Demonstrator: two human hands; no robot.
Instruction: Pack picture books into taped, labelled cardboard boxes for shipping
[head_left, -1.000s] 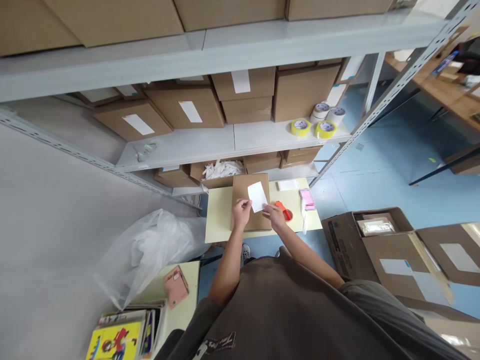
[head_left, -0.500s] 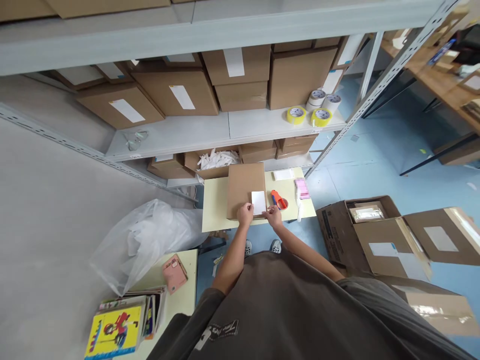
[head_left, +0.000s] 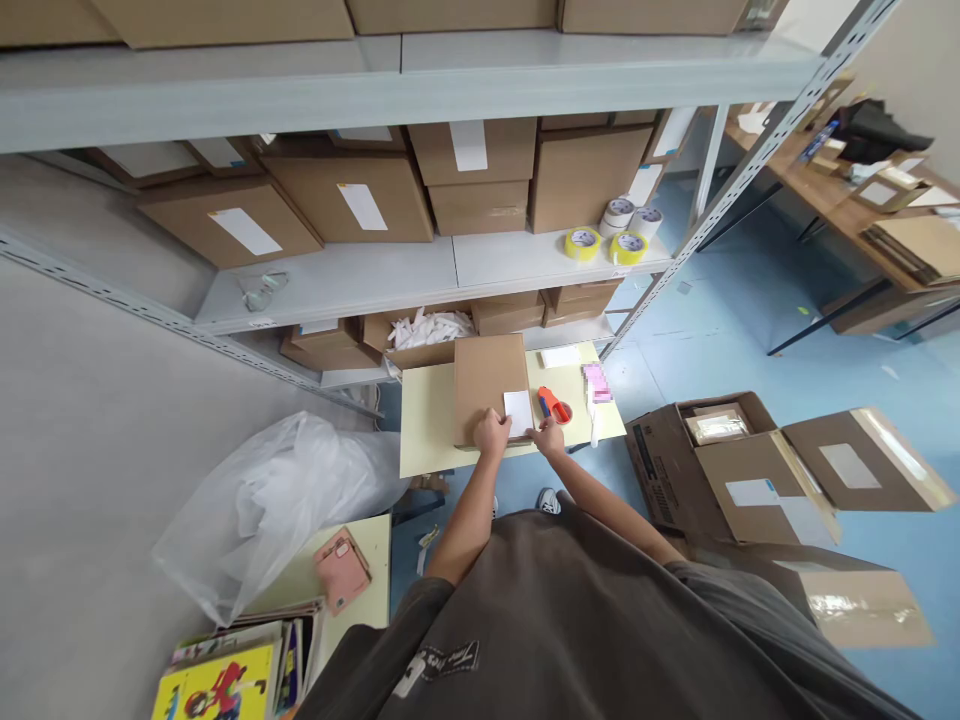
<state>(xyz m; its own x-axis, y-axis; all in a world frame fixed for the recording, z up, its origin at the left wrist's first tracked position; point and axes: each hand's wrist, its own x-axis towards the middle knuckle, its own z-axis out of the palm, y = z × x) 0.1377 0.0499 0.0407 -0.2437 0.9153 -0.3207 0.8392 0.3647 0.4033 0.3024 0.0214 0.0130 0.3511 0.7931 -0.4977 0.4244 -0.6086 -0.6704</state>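
A closed brown cardboard box [head_left: 486, 378] lies on a small pale yellow table [head_left: 424, 425]. A white label [head_left: 518, 411] sits on the box's near right corner. My left hand [head_left: 491, 434] rests on the box at the label's left edge, fingers curled down. My right hand [head_left: 549, 436] presses at the label's lower right corner, fingers bent. An orange tape dispenser [head_left: 553, 406] lies just right of the box, beside my right hand.
A pink pad [head_left: 597, 382] and a white slip [head_left: 559, 356] lie on the table's right. Grey shelving [head_left: 420, 270] with boxes and tape rolls [head_left: 606, 243] stands behind. Open cartons [head_left: 739, 470] sit on the blue floor right; a plastic bag [head_left: 270, 500] and books [head_left: 225, 680] left.
The white label was held up above the box a second ago; now it lies flat on the box's near right corner with both hands at its edges.
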